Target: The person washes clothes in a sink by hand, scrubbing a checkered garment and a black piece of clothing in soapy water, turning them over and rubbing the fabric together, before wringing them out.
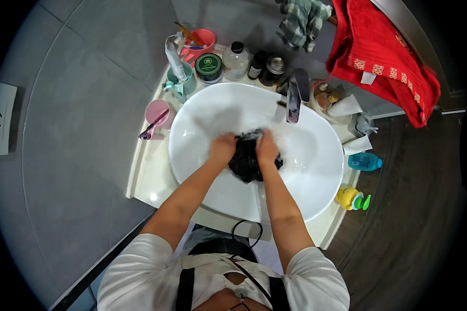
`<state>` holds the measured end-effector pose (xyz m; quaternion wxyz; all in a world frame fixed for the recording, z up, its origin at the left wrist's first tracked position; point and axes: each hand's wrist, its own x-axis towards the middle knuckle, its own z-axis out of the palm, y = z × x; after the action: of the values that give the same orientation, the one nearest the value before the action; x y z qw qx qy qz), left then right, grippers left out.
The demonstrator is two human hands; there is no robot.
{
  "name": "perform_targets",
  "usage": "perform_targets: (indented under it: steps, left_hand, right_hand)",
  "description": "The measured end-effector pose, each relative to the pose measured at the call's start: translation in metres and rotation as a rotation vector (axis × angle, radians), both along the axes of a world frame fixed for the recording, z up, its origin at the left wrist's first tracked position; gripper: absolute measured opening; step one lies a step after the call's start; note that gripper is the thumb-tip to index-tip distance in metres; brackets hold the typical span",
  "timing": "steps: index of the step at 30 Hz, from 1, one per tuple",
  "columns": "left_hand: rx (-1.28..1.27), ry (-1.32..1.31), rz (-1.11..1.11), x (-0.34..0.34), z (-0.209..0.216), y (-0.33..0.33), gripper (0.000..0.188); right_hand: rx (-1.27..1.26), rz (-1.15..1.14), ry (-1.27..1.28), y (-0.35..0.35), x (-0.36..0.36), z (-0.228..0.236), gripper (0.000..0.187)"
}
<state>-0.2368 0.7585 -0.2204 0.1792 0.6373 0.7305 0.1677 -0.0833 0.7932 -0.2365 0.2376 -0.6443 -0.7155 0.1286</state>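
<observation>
A bunched black cloth (245, 160) lies wet in the white oval basin (192, 171), with some whitish suds at its far end. My left hand (223, 148) is closed on the cloth's left side. On its far right side, my right hand (266, 147) grips the same cloth. The fingers of both hands are partly hidden by the cloth and blurred. What kind of garment or cloth it is, I cannot tell. The chrome faucet (294, 98) stands at the basin's far right rim, beyond my right hand.
Along the counter's back stand pink (160, 113) and teal cups (184, 80), a green-lidded jar (208, 67), a clear bottle (236, 62) and dark bottles. At right are a blue bottle (364, 161) and a yellow pump bottle (351, 198). A red towel (384, 62) hangs at the back right.
</observation>
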Motion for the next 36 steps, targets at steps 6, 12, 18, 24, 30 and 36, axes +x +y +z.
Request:
perform_targets:
  steps: [6, 12, 18, 24, 30, 36]
  left_hand:
    - [0.088, 0.051, -0.015, 0.007, -0.017, -0.002, 0.015]
    - [0.109, -0.077, 0.0, 0.012, -0.019, -0.003, 0.014]
    - [-0.287, -1.538, 0.458, 0.015, -0.007, -0.003, 0.032]
    - [-0.309, -1.902, 0.756, 0.023, 0.067, -0.002, 0.036]
    - [-0.293, -1.849, 0.523, 0.054, 0.121, -0.029, 0.035]
    - [-0.356, -1.595, 0.52, 0.047, 0.16, -0.027, 0.037]
  right_hand:
    - [-0.258, -0.017, -0.153, -0.013, 0.007, 0.018, 0.029]
    - [-0.194, 0.3, -0.177, -0.023, 0.016, 0.005, 0.024]
    - [-0.222, -0.149, 0.588, -0.03, 0.017, 0.035, 0.02]
    - [-0.263, -0.023, 0.771, -0.093, -0.024, 0.14, 0.029]
    - [-0.135, -0.08, 0.628, -0.063, -0.039, 0.194, 0.026]
    - [-0.033, -0.155, 0.744, -0.081, -0.038, 0.201, 0.017]
